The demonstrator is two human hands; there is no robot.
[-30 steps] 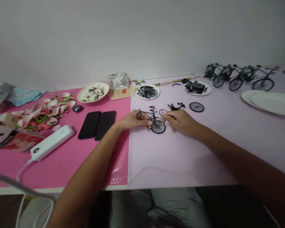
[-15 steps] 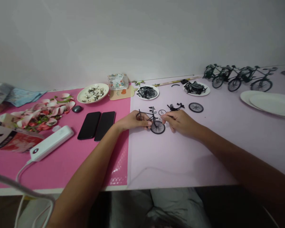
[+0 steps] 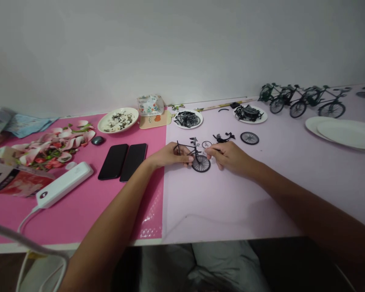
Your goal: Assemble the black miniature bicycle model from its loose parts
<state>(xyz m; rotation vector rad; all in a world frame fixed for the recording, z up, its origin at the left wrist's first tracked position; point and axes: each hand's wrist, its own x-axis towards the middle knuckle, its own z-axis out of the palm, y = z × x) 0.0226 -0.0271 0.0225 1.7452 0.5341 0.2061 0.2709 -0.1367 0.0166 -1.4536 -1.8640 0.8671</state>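
Observation:
A small black model bicycle frame [image 3: 185,146] with its front wheel [image 3: 201,163] fitted is held by my left hand [image 3: 174,156], thumb and fingers closed round it. My right hand [image 3: 226,156] pinches a thin tool with a dark handle and a shiny shaft [image 3: 201,151], whose tip reaches the frame by the fork. Just behind my hands lie a thin ring part [image 3: 207,144] and some black parts [image 3: 224,138]. A loose spoked wheel [image 3: 250,138] rests flat right of them.
Plates of black parts [image 3: 202,119] [image 3: 265,117] stand near the wall. Assembled model bicycles [image 3: 331,103] and white plates [image 3: 349,134] are at the right. Two phones [image 3: 114,161], a power bank [image 3: 65,184], a bowl [image 3: 101,123] and petals [image 3: 74,140] lie left.
The view has shifted very slightly. Both hands keep nearly the same pose on the bicycle frame and the tool.

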